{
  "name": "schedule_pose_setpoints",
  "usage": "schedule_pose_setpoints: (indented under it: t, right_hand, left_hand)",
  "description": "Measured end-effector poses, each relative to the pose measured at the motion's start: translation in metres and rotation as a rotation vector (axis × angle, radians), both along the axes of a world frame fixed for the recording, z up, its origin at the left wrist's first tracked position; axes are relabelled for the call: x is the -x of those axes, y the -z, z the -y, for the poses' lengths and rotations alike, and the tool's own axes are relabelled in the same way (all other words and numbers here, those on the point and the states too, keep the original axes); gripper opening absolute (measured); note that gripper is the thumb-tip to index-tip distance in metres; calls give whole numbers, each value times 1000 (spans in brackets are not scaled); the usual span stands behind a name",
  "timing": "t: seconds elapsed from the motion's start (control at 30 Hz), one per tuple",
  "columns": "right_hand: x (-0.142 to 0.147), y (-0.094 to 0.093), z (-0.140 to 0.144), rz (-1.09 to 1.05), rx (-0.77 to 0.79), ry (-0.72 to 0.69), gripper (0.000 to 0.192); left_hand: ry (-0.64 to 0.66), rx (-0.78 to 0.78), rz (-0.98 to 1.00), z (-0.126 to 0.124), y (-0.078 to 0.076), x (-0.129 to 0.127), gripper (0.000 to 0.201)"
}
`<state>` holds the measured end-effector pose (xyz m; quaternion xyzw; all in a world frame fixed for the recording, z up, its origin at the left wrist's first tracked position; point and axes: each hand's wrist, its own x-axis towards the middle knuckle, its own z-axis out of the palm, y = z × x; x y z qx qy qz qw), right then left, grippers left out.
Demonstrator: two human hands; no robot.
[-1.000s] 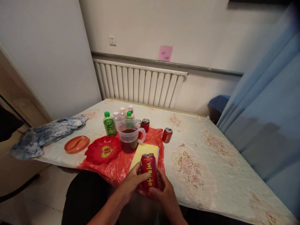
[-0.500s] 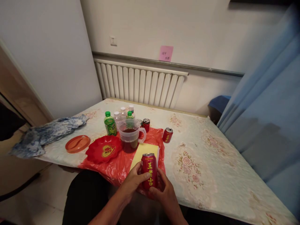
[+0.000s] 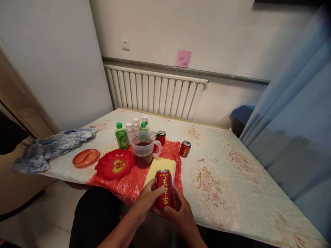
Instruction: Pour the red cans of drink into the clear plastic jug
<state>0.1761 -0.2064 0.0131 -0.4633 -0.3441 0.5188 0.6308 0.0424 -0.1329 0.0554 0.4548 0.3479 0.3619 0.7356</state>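
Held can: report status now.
Left hand, right hand both gripping can. Can top up. Yellow pad behind it in view, jug farther back.

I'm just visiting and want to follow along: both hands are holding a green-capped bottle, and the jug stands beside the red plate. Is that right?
Not quite: the head view shows the left hand and right hand holding a red can. The jug does stand beside the red plate.

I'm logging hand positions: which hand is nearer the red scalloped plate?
Left. The left hand, holding a red can, is to the right of the red scalloped plate and closer to the camera; the right hand is farther right, on that can's other side.
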Motion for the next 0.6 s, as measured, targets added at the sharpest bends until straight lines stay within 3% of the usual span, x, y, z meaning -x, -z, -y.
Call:
schedule_pose_setpoints:
  t: [0.23, 0.6]
  right_hand:
    - [-2, -6, 2, 20, 20, -13, 81]
    - [0, -7, 4, 227, 123, 83, 80]
  left_hand:
    - [17, 14, 22, -2, 4, -2, 55]
    - [13, 42, -16, 5, -5, -5, 64]
